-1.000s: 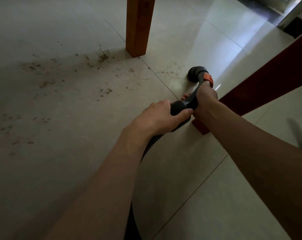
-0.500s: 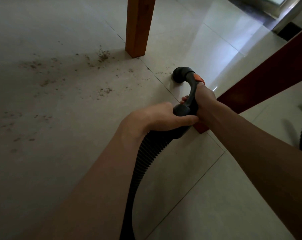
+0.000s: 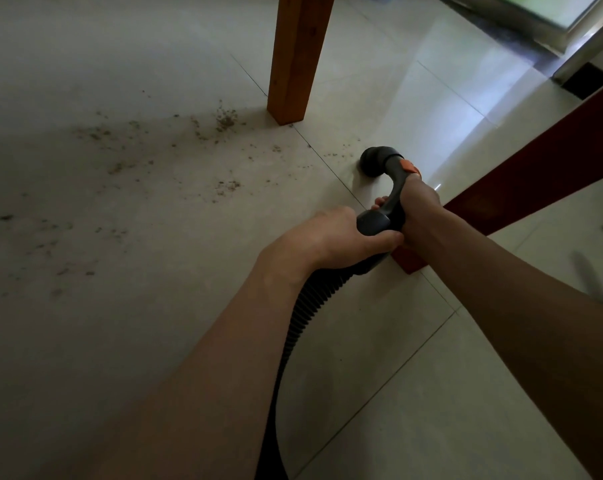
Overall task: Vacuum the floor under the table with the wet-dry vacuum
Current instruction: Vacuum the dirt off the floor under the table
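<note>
Both hands on the hose handle [image 3: 384,209] here: the left hand [image 3: 331,239] has its grip wrapped around the near end where the ribbed hose [image 3: 305,313] joins, thumb across the top, and the right hand [image 3: 418,209] is closed around the curved neck just behind the orange button [image 3: 406,166]. The round black nozzle [image 3: 374,161] is down at the tiled floor [image 3: 126,341], and it has swung left over the last second, away from the dark red bench leg [image 3: 521,181] and across toward the grout line. That matters: the few specks that lay near it on the right-hand tile look thinner now, so that patch seems nearly done. The real work sits further left, though, with brown crumbs [image 3: 225,121] heaped beside the orange-brown wooden leg [image 3: 298,57] and more scattered well out across the shaded floor. Judging by that, the sweep is only getting started, and the nozzle needs to carry on leftward.
</note>
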